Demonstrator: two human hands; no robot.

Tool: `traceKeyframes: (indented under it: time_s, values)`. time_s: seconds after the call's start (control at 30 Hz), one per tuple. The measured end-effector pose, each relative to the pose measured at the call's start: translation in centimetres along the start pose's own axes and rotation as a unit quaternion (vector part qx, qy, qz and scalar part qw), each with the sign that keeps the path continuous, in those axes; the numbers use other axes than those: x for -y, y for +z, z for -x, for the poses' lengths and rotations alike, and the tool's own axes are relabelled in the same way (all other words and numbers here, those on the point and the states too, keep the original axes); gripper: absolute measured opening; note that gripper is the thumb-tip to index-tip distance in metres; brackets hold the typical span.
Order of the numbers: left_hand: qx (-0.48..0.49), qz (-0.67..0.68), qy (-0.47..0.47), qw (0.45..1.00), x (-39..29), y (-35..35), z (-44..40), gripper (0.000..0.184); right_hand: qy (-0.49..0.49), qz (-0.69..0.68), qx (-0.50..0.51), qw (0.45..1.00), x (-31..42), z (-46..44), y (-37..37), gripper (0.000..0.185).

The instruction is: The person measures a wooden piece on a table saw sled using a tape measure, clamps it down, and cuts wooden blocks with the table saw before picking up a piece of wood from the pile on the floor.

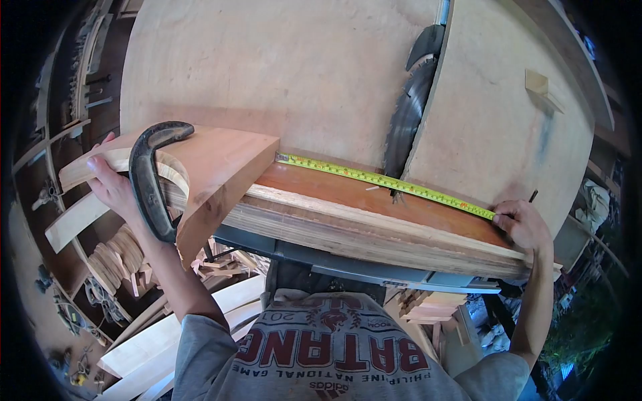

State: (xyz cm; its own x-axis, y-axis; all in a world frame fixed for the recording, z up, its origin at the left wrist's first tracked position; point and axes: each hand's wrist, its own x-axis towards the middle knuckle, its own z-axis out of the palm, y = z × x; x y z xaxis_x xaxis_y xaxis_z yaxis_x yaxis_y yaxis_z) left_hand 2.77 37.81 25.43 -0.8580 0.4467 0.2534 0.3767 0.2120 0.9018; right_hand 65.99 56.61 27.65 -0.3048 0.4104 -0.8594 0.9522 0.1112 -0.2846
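A yellow tape measure blade (388,180) lies stretched along the table saw's front edge, its metal end at the corner of a wooden block (234,150). At the right, my right hand (523,224) pinches the tape, with a dark thin stick, perhaps a pencil, poking up from it. My left hand (110,184) grips the curved left part of the wooden block, fingers partly hidden behind it. A black C-shaped clamp (148,184) sits over the block beside that hand. The toothed saw blade (409,117) stands upright beyond the tape.
The plywood saw top (267,67) spreads ahead, with a raised wooden panel (488,100) right of the blade. A small wooden block (543,90) is on that panel. Below left are stacked curved wood pieces (117,257) and long pale boards (150,341).
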Motion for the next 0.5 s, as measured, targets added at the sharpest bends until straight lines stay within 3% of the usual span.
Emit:
traceKeyframes:
  time_s: [0.1,0.3,0.5]
  values:
    - [0.017,-0.002,-0.01,1.0,0.22,-0.43,-0.16,0.062,0.001,-0.025,-0.01,1.0,-0.25,0.06,0.19,0.017]
    - [0.008,0.009,0.004,1.0,0.55,-0.3,-0.08,0.06,0.019,-0.026,0.006,0.999,-0.43,0.01,0.16,0.015]
    - [-0.011,0.022,0.009,1.0,0.7,-0.17,-0.21,0.068,0.023,-0.03,0.003,0.999,-0.8,-0.3,0.33,0.014]
